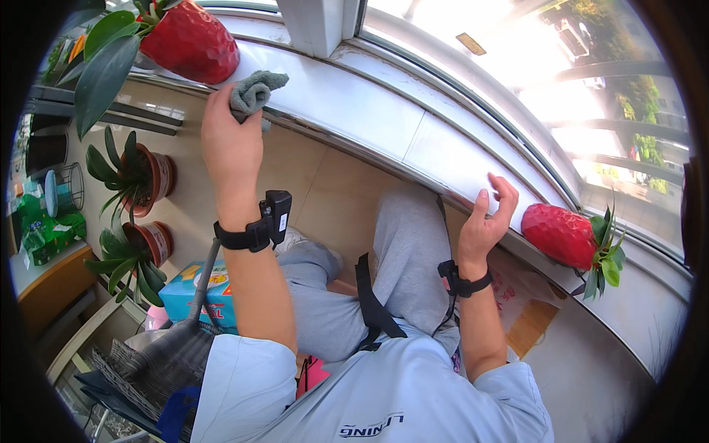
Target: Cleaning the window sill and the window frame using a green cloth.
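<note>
My left hand grips a crumpled grey-green cloth over the front edge of the white tiled windowsill. Just beyond it stands a red dimpled pot with a broad-leaved plant. My right hand is raised at the sill's edge, fingers apart and slightly curled, holding nothing. To its right, a second red pot with a green leafy plant rests on the sill. Whether the right fingertips touch the sill, I cannot tell. Each wrist bears a black strap with a small device.
The window frame borders the sill's far side. Two terracotta pots with strap-leaved plants stand at the left, near a blue printed box and a grey woven chair. A plastic bag and brown cardboard lie at the lower right.
</note>
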A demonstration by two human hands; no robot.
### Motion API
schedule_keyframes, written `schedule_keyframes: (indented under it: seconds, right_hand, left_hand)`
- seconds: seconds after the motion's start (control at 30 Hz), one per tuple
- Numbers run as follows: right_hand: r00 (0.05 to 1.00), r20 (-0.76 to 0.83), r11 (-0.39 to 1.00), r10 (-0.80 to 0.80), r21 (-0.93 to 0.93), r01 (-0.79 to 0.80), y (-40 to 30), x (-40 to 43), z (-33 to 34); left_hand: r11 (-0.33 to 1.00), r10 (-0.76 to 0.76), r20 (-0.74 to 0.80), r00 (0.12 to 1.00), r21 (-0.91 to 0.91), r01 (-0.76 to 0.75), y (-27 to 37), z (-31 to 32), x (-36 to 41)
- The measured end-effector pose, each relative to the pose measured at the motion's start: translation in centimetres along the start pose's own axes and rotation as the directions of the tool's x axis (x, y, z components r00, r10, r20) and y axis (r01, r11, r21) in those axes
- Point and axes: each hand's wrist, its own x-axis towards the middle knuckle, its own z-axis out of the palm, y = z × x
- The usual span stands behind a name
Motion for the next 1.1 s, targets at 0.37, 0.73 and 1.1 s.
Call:
schedule_keyframes:
  seconds: [0.37,0.73,1.1]
  right_hand:
    - [0.964,0.251,0.822,-0.09,-0.528,0.215,-2.0,-0.1,2.1]
    - [0.623,0.548,0.823,-0.558,0.463,0.33,-12.5,-4.4,9.6]
    - [0.827,0.511,0.873,-0.235,0.485,-0.051,-13.6,2.1,13.8]
  left_hand:
    - [1.0,0.009,0.005,1.0,-0.001,-0.009,0.3,-0.6,0.0]
    - [0.99,-0.043,-0.062,0.997,-0.139,0.034,0.1,-2.0,-0.7]
    - [0.979,-0.002,-0.235,0.972,0.2,0.05,-0.5,-5.0,-1.3]
